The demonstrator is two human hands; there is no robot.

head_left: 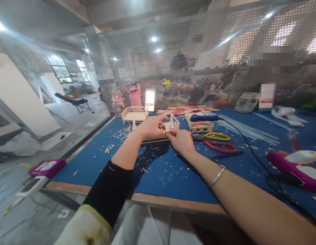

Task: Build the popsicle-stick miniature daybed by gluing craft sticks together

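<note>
A small model built of pale wooden sticks (174, 124) is on the blue table in front of me, partly hidden by my hands. My left hand (153, 126) reaches over its left side, with bent fingers gripping it. At its near edge, my right hand (182, 140) has thumb and index finger pinched together on the model; any small piece between them is too small to make out. Right of the hands stands another stick model (200, 127), with a blue-handled tool (204, 118) lying across its top. A third stick model (135, 115) stands behind my left hand.
Scissors with red and yellow handles (220, 146) lie right of my right hand. Clear sticks (249, 129), a black cable (240, 134) and a purple device (295, 170) are farther right. Wood scraps dot the blue tabletop (163, 180). A perforated screen (147, 64) stands behind; people are beyond it.
</note>
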